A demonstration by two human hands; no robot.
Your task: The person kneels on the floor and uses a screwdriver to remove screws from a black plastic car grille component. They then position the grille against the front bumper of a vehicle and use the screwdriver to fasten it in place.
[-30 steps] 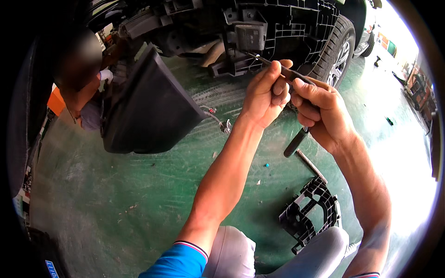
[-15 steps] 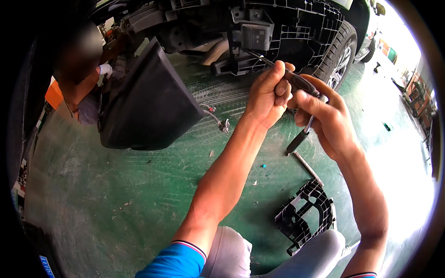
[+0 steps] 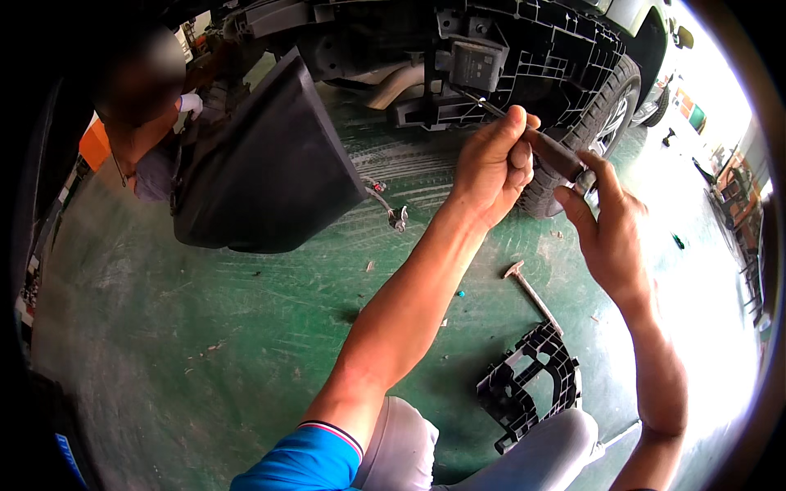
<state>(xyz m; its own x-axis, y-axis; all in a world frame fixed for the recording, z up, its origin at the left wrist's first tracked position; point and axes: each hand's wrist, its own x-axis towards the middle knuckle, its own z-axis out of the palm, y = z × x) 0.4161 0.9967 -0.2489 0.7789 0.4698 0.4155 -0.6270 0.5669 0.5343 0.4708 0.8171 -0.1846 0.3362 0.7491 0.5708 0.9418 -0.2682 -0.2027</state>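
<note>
Both of my hands grip one tool with a thick dark handle [image 3: 558,155] and a long thin shaft [image 3: 489,106]. My left hand [image 3: 495,168] is closed round its front part, thumb pointing up the shaft. At the rear, the thumb and fingers of my right hand [image 3: 610,245] close on the tool's metal end [image 3: 585,182]. The shaft reaches toward the car's underside, beside a grey box-shaped module [image 3: 476,65] on a black ribbed plastic frame [image 3: 565,65]. I cannot make out what its tip touches.
A big black panel [image 3: 270,164] stands at left, with a cable connector [image 3: 398,218] beside it. Another person's gloved hand [image 3: 191,105] is beyond. A hammer-like tool [image 3: 532,293] and black plastic bracket [image 3: 516,380] lie near my knees. The car's wheel [image 3: 610,114] is right.
A metal rod with a black grip, hanging below my right hand before, is no longer visible. My right hand has shifted slightly right and down; the view has moved a little.
</note>
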